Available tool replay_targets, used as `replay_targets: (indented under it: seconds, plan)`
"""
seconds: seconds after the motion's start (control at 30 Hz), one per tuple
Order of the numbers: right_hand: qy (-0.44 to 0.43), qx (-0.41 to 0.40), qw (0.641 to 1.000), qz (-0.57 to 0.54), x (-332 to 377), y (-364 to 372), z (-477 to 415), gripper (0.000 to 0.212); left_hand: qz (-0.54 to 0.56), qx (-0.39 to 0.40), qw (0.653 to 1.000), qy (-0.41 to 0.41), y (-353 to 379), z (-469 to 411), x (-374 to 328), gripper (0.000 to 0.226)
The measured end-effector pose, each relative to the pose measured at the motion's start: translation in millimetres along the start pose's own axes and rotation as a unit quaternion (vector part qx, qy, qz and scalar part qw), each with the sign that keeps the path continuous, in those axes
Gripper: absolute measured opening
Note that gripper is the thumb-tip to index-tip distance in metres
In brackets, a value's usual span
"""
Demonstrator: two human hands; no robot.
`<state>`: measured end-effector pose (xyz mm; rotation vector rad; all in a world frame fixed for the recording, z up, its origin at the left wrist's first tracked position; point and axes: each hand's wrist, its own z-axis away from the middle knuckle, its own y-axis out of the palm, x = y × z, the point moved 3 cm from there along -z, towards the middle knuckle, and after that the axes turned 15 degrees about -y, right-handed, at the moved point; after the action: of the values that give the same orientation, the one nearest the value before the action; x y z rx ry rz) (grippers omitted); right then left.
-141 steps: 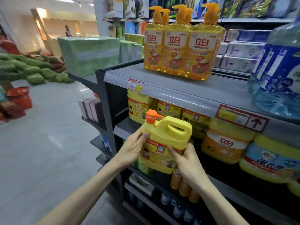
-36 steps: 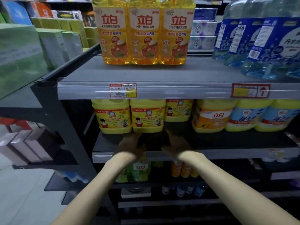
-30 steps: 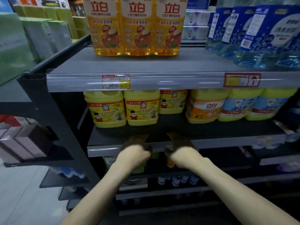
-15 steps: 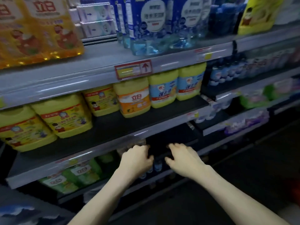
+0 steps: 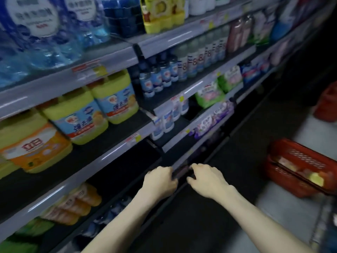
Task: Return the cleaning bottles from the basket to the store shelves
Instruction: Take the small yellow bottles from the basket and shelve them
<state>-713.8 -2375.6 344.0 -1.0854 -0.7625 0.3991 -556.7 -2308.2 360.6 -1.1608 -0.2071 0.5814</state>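
red plastic basket (image 5: 299, 161) stands on the pale floor (image 5: 291, 212) at the right side, low in the head view and well apart from the shelves (image 5: 109, 155). some things lie inside it, one of them yellow, but they are too blurred to tell which are bottles. a second red basket (image 5: 326, 106) shows further back at the right edge.

both hands are in front of the low shelf edge, near each other but not touching. the left hand (image 5: 161, 181) has its fingers loosely curled downward and holds nothing. the right hand (image 5: 207, 180) has its fingers relaxed and a little spread, also with nothing in it. whether the fingertips touch the shelf edge, i cannot tell.

on the middle shelf stand yellow jugs with blue labels (image 5: 87, 115), and just beside them, to the left, a yellow jug with an orange label (image 5: 34, 145). above them are large blue bottles (image 5: 36, 33). small dark-capped bottles (image 5: 156, 79) stand in a row further right. green packs (image 5: 211, 94) lie below those.
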Motion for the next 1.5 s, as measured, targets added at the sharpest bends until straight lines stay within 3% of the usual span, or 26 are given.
replay_targets:
  seconds: [0.33,0.47,0.83,1.07,1.5]
  plan:
    - [0.179,-0.041,0.981,-0.060,-119.3,-25.8,-4.0,0.053,-0.077,0.044,0.987,0.137,-1.3,-97.4,-130.9,0.036]
    - [0.244,-0.057,0.966,-0.071,-154.4,-40.0,-10.4,0.052,-0.098,0.058,0.975,0.192,-7.4,-131.1,-181.1,0.047]
    - [0.382,-0.086,0.911,-0.130,-257.1,-54.4,-10.7,0.053,-0.190,0.107,0.930,0.295,13.1,-199.4,-313.4,0.049]
    - [0.424,-0.091,0.885,-0.167,-360.8,-53.1,19.7,0.049,-0.225,0.120,0.914,0.316,49.9,-225.1,-428.0,0.046]
    - [0.417,-0.040,0.889,-0.184,-571.8,-81.5,86.9,0.048,-0.251,0.162,0.910,0.286,107.2,-225.4,-640.4,0.039]
